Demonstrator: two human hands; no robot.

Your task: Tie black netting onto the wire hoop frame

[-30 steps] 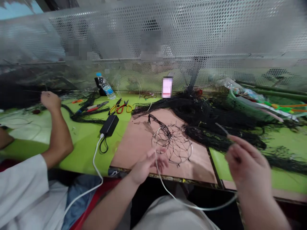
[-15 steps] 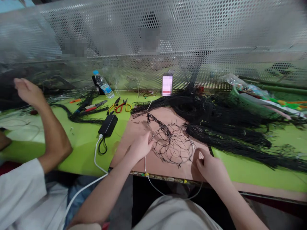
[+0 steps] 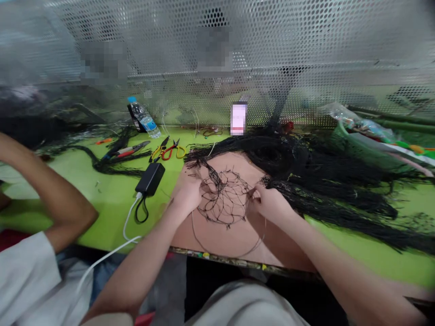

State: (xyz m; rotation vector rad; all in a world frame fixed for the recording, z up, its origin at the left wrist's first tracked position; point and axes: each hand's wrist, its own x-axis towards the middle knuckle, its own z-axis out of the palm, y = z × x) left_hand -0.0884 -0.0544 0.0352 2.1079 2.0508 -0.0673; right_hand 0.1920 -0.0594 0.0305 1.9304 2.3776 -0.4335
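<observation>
A lime-green workbench point(image 3: 102, 199) runs beneath a perforated metal screen point(image 3: 306, 54). At far left a co-worker's bare arm point(image 3: 50, 194) rests bent, with a white sleeve point(image 3: 23, 271) below. Further along lie a water bottle point(image 3: 142, 118), yellow-handled snips point(image 3: 170, 151) and a black power adapter point(image 3: 149, 178) trailing a white cable point(image 3: 112, 253). On the brown board point(image 3: 217, 235) the left hand point(image 3: 186, 192) has its fingers closed on the left edge of a small round net point(image 3: 226, 201). The right hand point(image 3: 270, 204) pinches the opposite edge, holding the net spread between them. It looks feather-light, limp and quick to snag, so it is best held at its knotted rim, not the open mesh. A thin wire loop point(image 3: 204, 246) curves below it. Heaped black netting point(image 3: 322, 176) spreads to the right.
</observation>
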